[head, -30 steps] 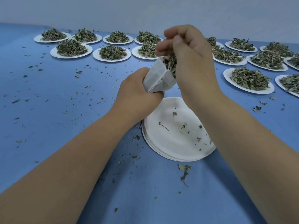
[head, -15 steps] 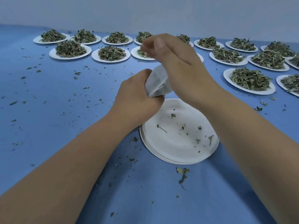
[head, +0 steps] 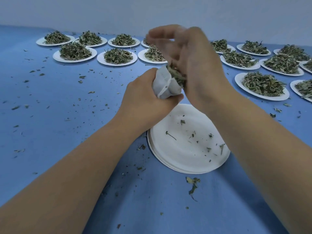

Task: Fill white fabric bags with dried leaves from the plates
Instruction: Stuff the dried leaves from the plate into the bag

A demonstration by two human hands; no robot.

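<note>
- Your right hand (head: 197,65) has lifted off the white fabric bag (head: 166,85), fingers now loosely spread and blurred, and dried leaves (head: 176,76) show at its mouth.
- Your left hand (head: 148,100) grips that bag, fingers wrapped tight, just above the emptied plate stack (head: 185,159).

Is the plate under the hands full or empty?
Nearly empty: the plate holds only a few leaf scraps on bare white.

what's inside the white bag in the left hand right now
Dried leaves show at the mouth of the white fabric bag. The left hand and right hand cover the rest, so its fill level stays hidden.
</note>
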